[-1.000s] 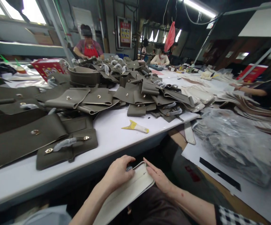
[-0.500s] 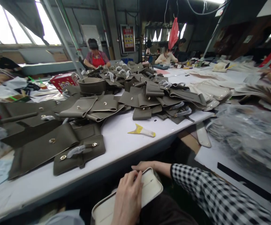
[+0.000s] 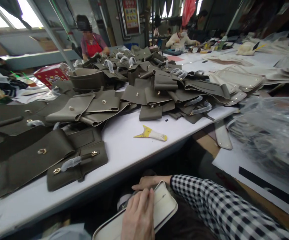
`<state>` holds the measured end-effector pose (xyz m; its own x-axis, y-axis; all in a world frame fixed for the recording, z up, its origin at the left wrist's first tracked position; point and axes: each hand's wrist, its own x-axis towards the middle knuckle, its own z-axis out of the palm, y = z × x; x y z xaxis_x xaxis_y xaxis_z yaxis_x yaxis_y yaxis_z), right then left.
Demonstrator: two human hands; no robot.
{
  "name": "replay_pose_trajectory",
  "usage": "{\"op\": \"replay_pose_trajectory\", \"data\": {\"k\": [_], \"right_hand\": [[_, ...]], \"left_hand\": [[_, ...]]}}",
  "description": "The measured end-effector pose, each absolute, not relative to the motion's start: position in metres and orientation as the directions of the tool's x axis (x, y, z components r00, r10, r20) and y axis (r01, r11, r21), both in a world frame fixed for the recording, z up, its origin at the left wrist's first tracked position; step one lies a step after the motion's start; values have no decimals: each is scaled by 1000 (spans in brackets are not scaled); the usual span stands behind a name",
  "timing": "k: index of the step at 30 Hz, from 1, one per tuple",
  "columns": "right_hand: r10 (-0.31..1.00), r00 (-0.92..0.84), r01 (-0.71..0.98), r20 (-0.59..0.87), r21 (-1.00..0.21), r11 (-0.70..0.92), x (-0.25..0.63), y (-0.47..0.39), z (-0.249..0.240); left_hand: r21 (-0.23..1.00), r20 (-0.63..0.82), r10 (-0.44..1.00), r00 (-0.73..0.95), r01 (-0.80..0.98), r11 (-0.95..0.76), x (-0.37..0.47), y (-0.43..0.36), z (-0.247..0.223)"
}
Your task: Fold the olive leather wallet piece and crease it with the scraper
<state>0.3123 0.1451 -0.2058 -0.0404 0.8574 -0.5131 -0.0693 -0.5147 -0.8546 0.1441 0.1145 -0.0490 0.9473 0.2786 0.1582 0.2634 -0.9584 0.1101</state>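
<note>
A cream-coloured, rounded flat leather piece with a dark edge lies tilted over the lap at the bottom centre. My left hand is closed on it from above, with its fingers together across the near face. At the far edge of the same piece is my right hand, reaching in from the right in a checkered sleeve. Its fingers point left and are bent round behind the piece, whose edge partly hides them. A yellow and white fishtail-shaped object rests on the white table beyond my hands.
Dark olive leather bag parts are heaped across the white table. Cream pieces and a plastic-wrapped stack are at the right. A red box stands at the left. A person in a red apron is across the table.
The camera view has shifted, with the table and people displaced in the frame. Both hands remain at the cream piece, now a little lower in view.
</note>
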Motion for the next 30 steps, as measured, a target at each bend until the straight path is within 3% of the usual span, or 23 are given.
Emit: {"op": "replay_pose_trajectory", "data": {"k": [4, 10, 17, 21, 23, 26, 27, 30], "right_hand": [[790, -120, 155, -602, -797, -584, 313, 145, -205], [815, -72, 247, -576, -802, -544, 319, 153, -174], [847, -218, 206, -484, -872, -445, 311, 163, -93], [872, -147, 220, -467, -875, -431, 291, 151, -72], [888, -91, 282, -451, -867, -411, 285, 146, -71], [916, -73, 393, -394, -856, -337, 281, 141, -71], [922, -79, 429, -379, -848, -312, 280, 140, -69], [926, -104, 535, -364, -805, -256, 272, 139, -60]], "left_hand": [[65, 99, 289, 952, 283, -957, 147, 110, -47], [55, 31, 346, 938, 344, -937, 156, 101, -38], [217, -75, 448, 891, 453, -865, 164, 96, -17], [432, -27, 516, 856, 475, -766, 155, 96, -7], [624, 7, 586, 810, 454, -636, 139, 108, -5], [884, -74, 785, 615, 405, -234, 97, 140, -8], [915, -168, 842, 513, 399, -60, 80, 152, -12], [873, -385, 854, 351, 439, 214, 37, 174, -34]]}}
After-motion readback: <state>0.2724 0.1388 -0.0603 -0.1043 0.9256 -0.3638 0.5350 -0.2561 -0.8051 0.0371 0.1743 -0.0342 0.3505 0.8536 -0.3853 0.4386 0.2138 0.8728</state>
